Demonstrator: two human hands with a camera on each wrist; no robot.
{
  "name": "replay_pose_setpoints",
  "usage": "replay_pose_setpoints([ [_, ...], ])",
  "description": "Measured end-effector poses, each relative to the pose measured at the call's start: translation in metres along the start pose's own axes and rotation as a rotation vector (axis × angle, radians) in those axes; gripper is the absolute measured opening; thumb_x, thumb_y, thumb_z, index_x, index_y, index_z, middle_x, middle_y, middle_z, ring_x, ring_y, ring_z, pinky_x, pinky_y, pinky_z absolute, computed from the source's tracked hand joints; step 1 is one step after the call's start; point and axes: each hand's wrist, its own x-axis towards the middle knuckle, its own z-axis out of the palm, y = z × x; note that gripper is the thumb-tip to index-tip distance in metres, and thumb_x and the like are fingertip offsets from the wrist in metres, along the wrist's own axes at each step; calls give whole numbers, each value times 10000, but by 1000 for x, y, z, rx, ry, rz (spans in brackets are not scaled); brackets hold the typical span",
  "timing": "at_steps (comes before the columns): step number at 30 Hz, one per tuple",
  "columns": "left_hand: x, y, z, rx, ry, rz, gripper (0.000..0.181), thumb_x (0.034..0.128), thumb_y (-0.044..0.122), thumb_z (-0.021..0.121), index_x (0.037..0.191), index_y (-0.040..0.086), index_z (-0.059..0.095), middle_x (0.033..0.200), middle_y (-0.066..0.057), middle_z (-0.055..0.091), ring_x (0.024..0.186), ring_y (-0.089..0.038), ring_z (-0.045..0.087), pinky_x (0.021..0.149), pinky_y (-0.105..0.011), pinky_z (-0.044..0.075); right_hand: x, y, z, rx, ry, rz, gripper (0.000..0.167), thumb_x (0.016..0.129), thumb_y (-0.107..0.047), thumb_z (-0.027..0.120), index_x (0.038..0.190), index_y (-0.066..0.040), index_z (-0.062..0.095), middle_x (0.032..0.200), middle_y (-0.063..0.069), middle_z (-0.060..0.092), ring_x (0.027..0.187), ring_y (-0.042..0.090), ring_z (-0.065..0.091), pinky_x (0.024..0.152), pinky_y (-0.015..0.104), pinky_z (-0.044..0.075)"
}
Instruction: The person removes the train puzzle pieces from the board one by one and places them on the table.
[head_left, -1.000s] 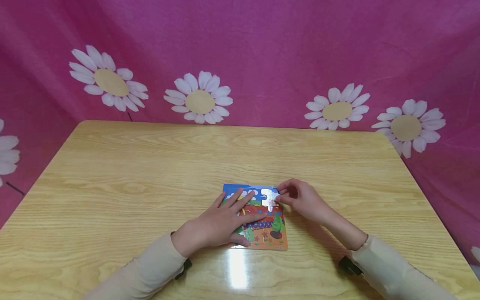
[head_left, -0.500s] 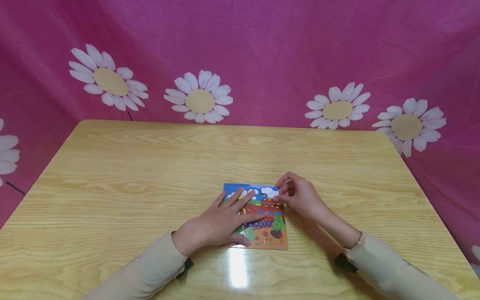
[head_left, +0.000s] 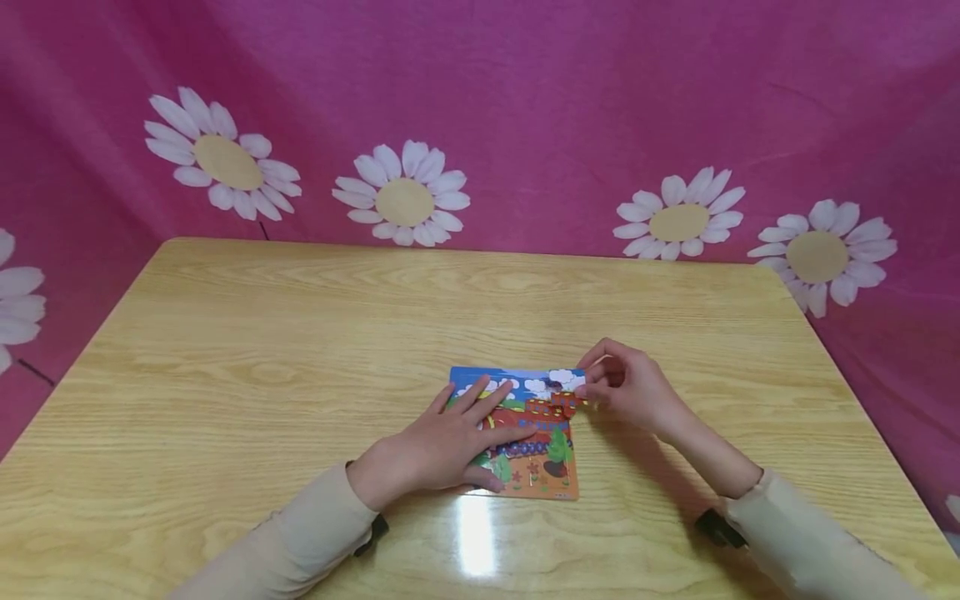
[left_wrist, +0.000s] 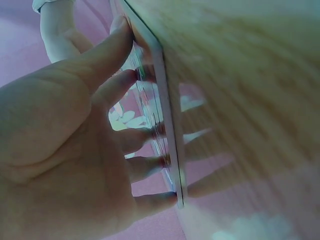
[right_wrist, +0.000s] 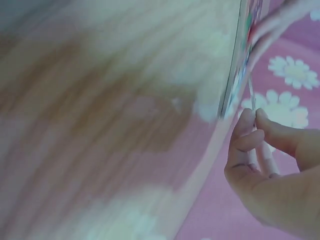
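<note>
The left hand hides part of the puzzle, whose corner print is unreadable.

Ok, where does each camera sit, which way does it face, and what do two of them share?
Head: worn on the head, facing forward and down at the table, puzzle and flowered cloth; left hand, right hand and sleeves show.
Left wrist: worn there, facing the left hand and puzzle's edge; part of an arm also shows.
Right wrist: worn there, facing the right hand, cloth behind.
Shared: head and right wrist both show the right hand pinching a piece.
</note>
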Motion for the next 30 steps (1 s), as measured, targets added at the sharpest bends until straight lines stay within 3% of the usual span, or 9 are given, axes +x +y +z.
replay_pose_setpoints([
  [11,0,0,1,-6,-15,-4,701,901,568,550,1535,386,313,1644,-78,46,1487,-344,10,1130,-633,95,-21,39,-57,-2,12,49,201,851,78,697,1021,78,589,806,116,670,693,66,595,581,244,525],
  [19,1,1,2,5,-21,-8,700,896,588,539,1531,396,317,1645,-68,53,1491,-326,6,1134,-626,100,-37,70,-93,-51,9,149,211,890,-7,692,1048,81,582,757,-11,635,600,103,533,518,250,468],
  [24,1,1,1,6,-14,-6,700,899,580,547,1533,393,315,1644,-72,58,1488,-341,20,1131,-629,107,-44,83,-107,-62,13,176,212,882,21,686,1027,114,563,729,-19,613,604,99,553,527,250,489],
  [30,1,0,1,4,-5,1,696,904,568,554,1533,381,322,1643,-78,53,1485,-352,26,1131,-629,105,-49,85,-115,-222,18,210,213,875,1,697,1020,123,600,780,23,639,648,61,570,561,247,499],
])
